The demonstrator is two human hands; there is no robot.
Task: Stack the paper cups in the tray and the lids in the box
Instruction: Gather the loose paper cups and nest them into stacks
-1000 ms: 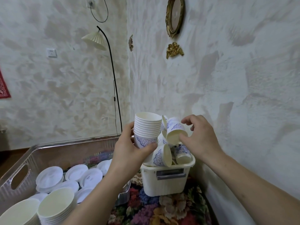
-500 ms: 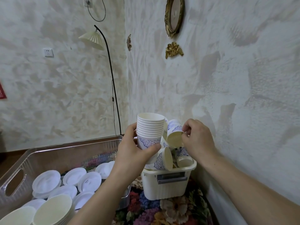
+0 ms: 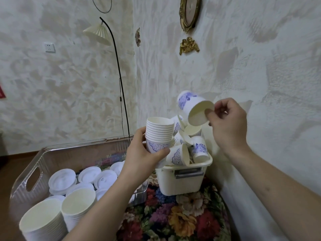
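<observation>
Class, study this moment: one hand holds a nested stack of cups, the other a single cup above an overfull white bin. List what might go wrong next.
1. The right hand pinches the single blue-patterned paper cup only at its rim; it may slip or crush.
2. Loose cups heaped above the white plastic bin could tumble out if knocked.
3. The left hand grips the tall nested stack low, so it may tip.

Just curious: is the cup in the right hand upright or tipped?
Tipped. The cup lies nearly sideways in the right hand, its open mouth turned toward the camera and its bottom pointing toward the wall.
</observation>
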